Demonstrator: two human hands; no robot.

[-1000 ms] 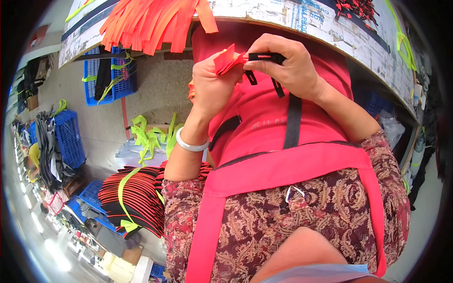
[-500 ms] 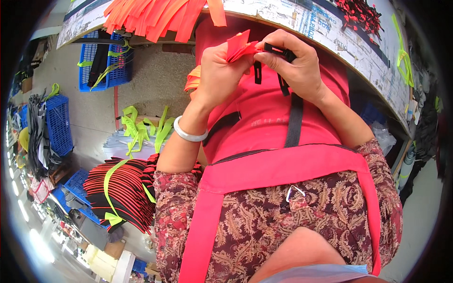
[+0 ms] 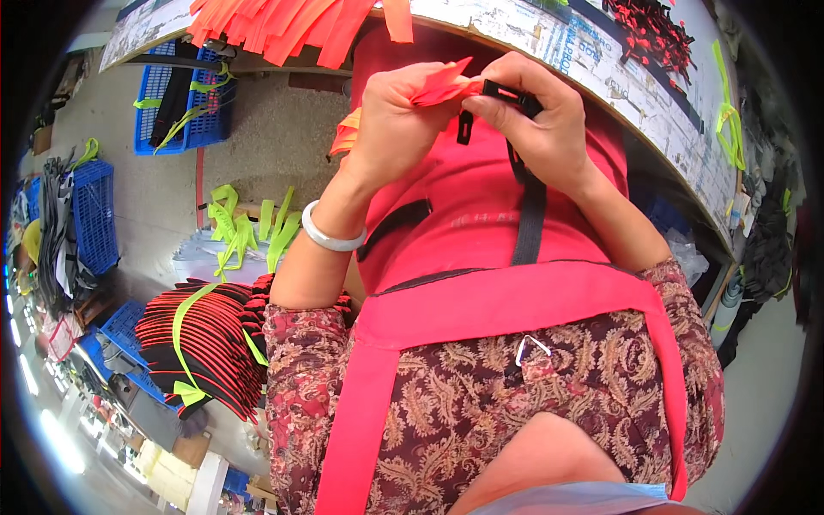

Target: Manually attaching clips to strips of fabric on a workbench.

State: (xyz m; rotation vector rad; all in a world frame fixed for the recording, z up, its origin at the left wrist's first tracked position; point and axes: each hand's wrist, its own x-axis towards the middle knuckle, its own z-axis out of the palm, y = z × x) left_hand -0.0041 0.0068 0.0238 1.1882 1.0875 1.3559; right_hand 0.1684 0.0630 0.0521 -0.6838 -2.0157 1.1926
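My left hand [image 3: 388, 129] is closed round several folded orange fabric strips [image 3: 442, 86], whose ends stick out past the fingers. Touching it from the right, my right hand [image 3: 549, 124] pinches small black plastic buckles [image 3: 505, 92] with slots in them. One orange strip end meets the slot of the topmost buckle; whether it passes through is hard to make out. Another black buckle [image 3: 464, 128] hangs below the fingertips. Both hands are held over my red apron [image 3: 481, 215], close to the table's near edge.
Loose orange strips [image 3: 283, 30] hang over the edge of the worktable [image 3: 506, 21]. Small red and black pieces [image 3: 648, 39] lie heaped on its right. To the left stand a blue crate [image 3: 206, 124] and a tied bundle of black-and-red pieces [image 3: 202, 343].
The orange strips in my left hand have tilted over to the right, and the left fingers have shifted on them. My right hand keeps its pinch on the buckles nearly in place.
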